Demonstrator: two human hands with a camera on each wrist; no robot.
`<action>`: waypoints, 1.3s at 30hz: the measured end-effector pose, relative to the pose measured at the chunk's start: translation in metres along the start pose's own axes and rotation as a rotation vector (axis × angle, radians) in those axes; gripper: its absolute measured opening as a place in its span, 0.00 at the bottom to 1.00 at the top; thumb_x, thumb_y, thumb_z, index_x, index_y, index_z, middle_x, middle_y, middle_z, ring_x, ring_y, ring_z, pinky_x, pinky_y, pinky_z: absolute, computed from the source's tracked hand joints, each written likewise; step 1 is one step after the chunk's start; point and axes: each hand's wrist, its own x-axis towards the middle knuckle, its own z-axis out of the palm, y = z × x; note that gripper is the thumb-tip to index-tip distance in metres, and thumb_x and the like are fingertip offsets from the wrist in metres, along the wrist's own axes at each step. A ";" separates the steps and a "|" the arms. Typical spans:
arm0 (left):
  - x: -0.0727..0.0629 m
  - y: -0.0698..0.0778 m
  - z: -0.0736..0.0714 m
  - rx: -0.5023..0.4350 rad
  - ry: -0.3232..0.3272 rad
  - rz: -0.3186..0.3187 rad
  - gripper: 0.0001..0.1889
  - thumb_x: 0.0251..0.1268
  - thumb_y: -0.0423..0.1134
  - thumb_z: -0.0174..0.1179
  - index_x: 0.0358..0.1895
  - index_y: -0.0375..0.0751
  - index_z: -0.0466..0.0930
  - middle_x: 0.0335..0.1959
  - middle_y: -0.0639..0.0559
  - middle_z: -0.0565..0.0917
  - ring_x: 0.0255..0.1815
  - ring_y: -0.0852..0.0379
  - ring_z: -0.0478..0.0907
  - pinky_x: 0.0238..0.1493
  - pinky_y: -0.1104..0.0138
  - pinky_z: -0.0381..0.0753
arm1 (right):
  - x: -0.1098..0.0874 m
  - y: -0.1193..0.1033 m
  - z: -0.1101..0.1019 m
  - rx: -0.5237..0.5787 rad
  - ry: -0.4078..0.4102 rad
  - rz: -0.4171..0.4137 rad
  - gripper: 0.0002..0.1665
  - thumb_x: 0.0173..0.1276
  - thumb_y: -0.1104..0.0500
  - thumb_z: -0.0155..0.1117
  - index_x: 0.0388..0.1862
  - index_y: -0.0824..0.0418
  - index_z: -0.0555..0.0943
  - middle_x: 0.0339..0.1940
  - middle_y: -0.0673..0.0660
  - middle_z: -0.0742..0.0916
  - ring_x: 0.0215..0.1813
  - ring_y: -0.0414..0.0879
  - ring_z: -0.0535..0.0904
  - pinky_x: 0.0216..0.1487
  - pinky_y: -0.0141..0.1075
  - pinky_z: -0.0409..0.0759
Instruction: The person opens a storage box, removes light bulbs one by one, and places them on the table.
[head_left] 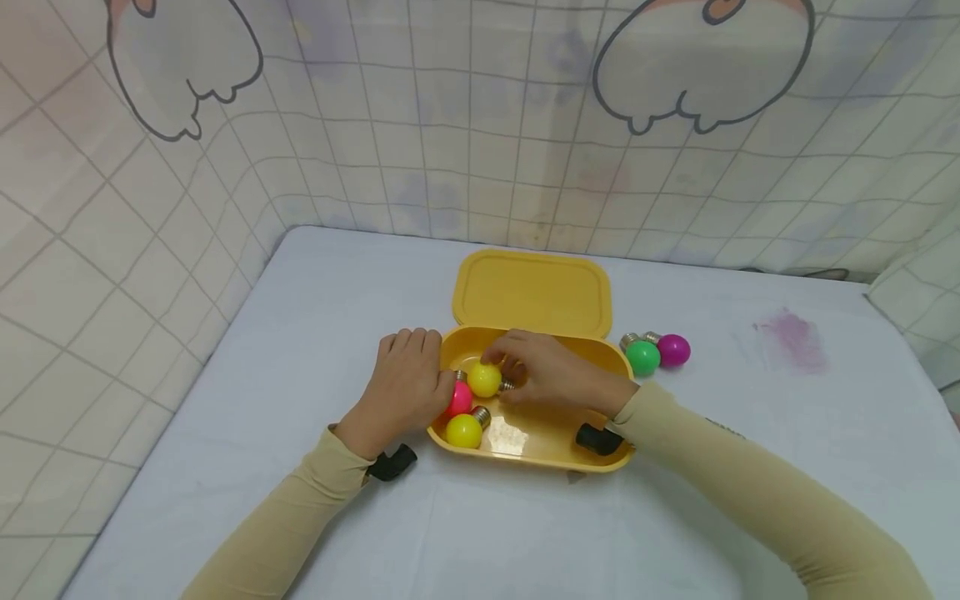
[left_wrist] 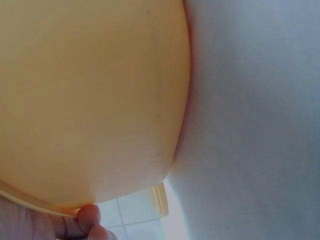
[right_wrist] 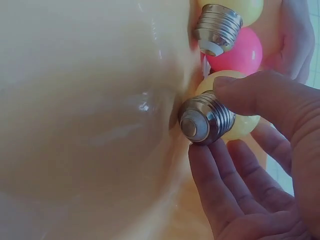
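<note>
A yellow plastic box [head_left: 540, 429] stands on the table with three light bulbs in its left end. My right hand [head_left: 555, 371] reaches inside and pinches a yellow bulb [head_left: 484, 380] between thumb and fingers. That bulb's metal screw base [right_wrist: 205, 120] faces the camera in the right wrist view. Beside it lie a pink bulb [head_left: 459, 400], partly hidden by my left hand, and a second yellow bulb [head_left: 464, 432]. My left hand [head_left: 408, 375] grips the box's left rim, its fingertips [left_wrist: 89, 216] curled at the edge in the left wrist view.
Behind the box lies its yellow lid [head_left: 532, 292], flat against the far rim. A green bulb [head_left: 642, 358] and a magenta bulb [head_left: 673, 351] rest together on the white table [head_left: 337, 283] to the right. A tile-patterned curtain [head_left: 480, 125] hangs behind the table.
</note>
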 end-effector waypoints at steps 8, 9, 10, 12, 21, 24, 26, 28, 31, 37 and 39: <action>0.001 0.003 -0.004 0.008 0.006 0.003 0.12 0.68 0.43 0.53 0.38 0.37 0.69 0.29 0.48 0.68 0.37 0.46 0.66 0.51 0.52 0.66 | 0.001 0.000 0.000 -0.002 0.003 0.014 0.27 0.63 0.58 0.75 0.62 0.53 0.79 0.55 0.50 0.84 0.52 0.44 0.82 0.58 0.38 0.84; 0.001 0.003 -0.004 0.009 0.006 0.003 0.12 0.68 0.43 0.53 0.38 0.37 0.69 0.29 0.48 0.68 0.37 0.46 0.66 0.51 0.52 0.66 | 0.001 0.001 0.000 -0.004 0.002 0.014 0.27 0.63 0.58 0.75 0.62 0.53 0.79 0.55 0.50 0.84 0.52 0.44 0.82 0.58 0.37 0.84; 0.001 0.003 -0.004 0.008 0.006 0.002 0.12 0.68 0.43 0.53 0.38 0.37 0.69 0.29 0.48 0.67 0.37 0.47 0.66 0.51 0.52 0.66 | 0.002 0.001 0.000 -0.006 0.002 0.016 0.27 0.63 0.58 0.75 0.61 0.53 0.79 0.54 0.50 0.85 0.52 0.44 0.82 0.58 0.37 0.84; 0.002 0.003 -0.004 0.007 0.009 0.002 0.11 0.68 0.43 0.53 0.38 0.37 0.69 0.28 0.48 0.67 0.37 0.47 0.66 0.51 0.52 0.66 | 0.002 0.001 0.000 -0.010 0.002 0.018 0.27 0.63 0.59 0.75 0.61 0.53 0.79 0.54 0.50 0.85 0.51 0.44 0.82 0.57 0.37 0.84; 0.003 0.005 -0.003 0.000 0.000 -0.001 0.12 0.68 0.44 0.52 0.38 0.37 0.69 0.29 0.48 0.68 0.37 0.47 0.66 0.50 0.53 0.66 | -0.003 -0.001 -0.002 -0.043 -0.009 0.006 0.26 0.62 0.60 0.73 0.60 0.52 0.80 0.53 0.49 0.85 0.50 0.44 0.80 0.56 0.36 0.83; 0.003 0.006 -0.003 0.003 -0.004 -0.001 0.12 0.69 0.44 0.52 0.38 0.37 0.69 0.29 0.47 0.68 0.37 0.47 0.66 0.51 0.52 0.66 | -0.005 -0.001 -0.003 -0.057 -0.013 -0.003 0.25 0.62 0.60 0.73 0.58 0.51 0.80 0.52 0.48 0.85 0.50 0.44 0.79 0.56 0.36 0.82; 0.003 0.006 -0.003 0.004 -0.005 0.000 0.12 0.68 0.44 0.51 0.38 0.37 0.69 0.29 0.48 0.68 0.37 0.47 0.66 0.51 0.53 0.66 | -0.006 -0.001 -0.003 -0.061 -0.014 -0.009 0.25 0.61 0.60 0.73 0.58 0.51 0.80 0.52 0.47 0.85 0.50 0.44 0.79 0.56 0.36 0.82; 0.003 0.006 -0.003 0.006 0.000 0.003 0.11 0.68 0.43 0.51 0.38 0.37 0.69 0.29 0.48 0.68 0.36 0.47 0.66 0.50 0.53 0.66 | -0.008 -0.001 -0.004 -0.057 -0.011 -0.014 0.25 0.61 0.61 0.72 0.58 0.51 0.80 0.52 0.47 0.85 0.50 0.44 0.79 0.56 0.36 0.82; 0.001 0.005 -0.003 0.006 0.013 0.011 0.10 0.68 0.42 0.52 0.37 0.37 0.68 0.28 0.48 0.67 0.36 0.47 0.65 0.49 0.53 0.66 | -0.010 -0.002 -0.005 -0.043 -0.004 -0.025 0.25 0.60 0.61 0.72 0.58 0.52 0.80 0.52 0.49 0.85 0.50 0.44 0.80 0.56 0.36 0.83; -0.001 0.003 -0.002 0.011 0.026 0.009 0.09 0.67 0.41 0.52 0.35 0.37 0.68 0.27 0.48 0.66 0.34 0.48 0.65 0.50 0.52 0.67 | -0.015 -0.002 -0.007 -0.009 0.014 -0.031 0.27 0.60 0.61 0.72 0.59 0.54 0.80 0.53 0.50 0.85 0.50 0.44 0.81 0.55 0.36 0.84; -0.001 0.003 -0.002 0.011 0.022 0.004 0.09 0.67 0.41 0.52 0.35 0.37 0.68 0.27 0.48 0.66 0.34 0.48 0.64 0.50 0.52 0.67 | -0.016 -0.002 -0.009 0.016 0.020 -0.028 0.27 0.61 0.62 0.72 0.59 0.54 0.80 0.53 0.50 0.85 0.50 0.44 0.81 0.55 0.37 0.84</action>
